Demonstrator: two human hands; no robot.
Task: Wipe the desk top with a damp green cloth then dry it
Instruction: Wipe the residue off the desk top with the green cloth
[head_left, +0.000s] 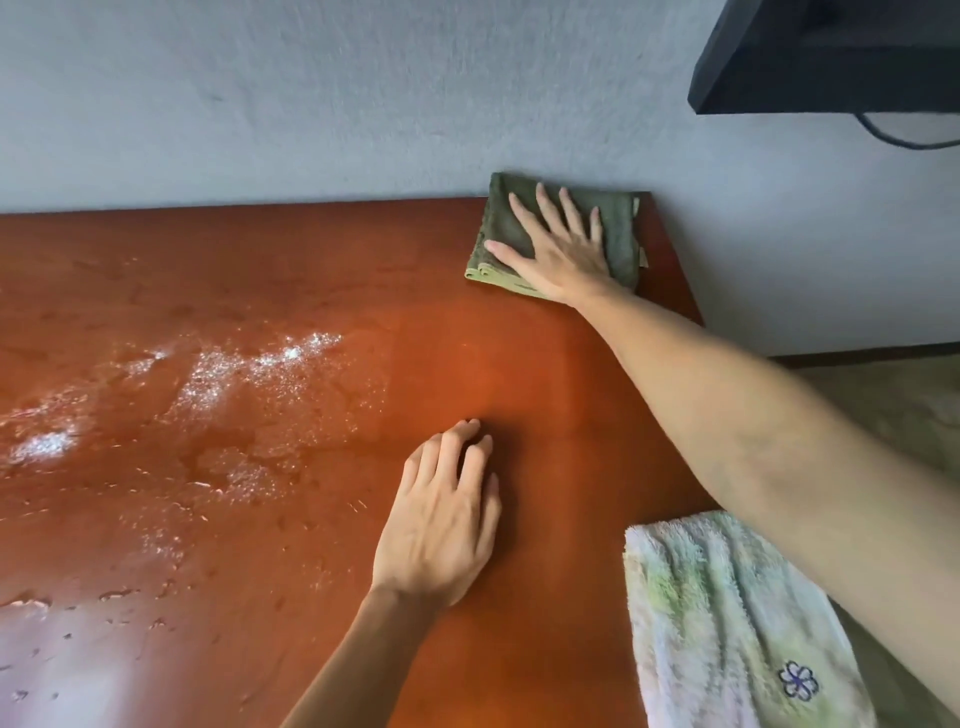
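Nearest the lens lies a pale fluffy towel (737, 623), draped at the near right edge of the desk (467, 364) and hanging partly over it; it looks dry and is parked within reach, probably waiting for the drying step. Just left of it the left hand (441, 519) rests on the bare orange-brown wood, fingers loosely curled and holding nothing; it seems to brace the body for the long reach. The right arm stretches across to the far right corner, where the right hand (558, 249) lies flat and spread on the folded green cloth (621, 234), pressing it down rather than gripping it; the cloth sits against the wall (311, 93) (folded thick, likely so the palm can push it evenly). Water droplets and white powdery specks (249, 374) cover the left half of the top, well apart from the cloth; the right side looks clean, so wiping seems under way with most of the surface left.
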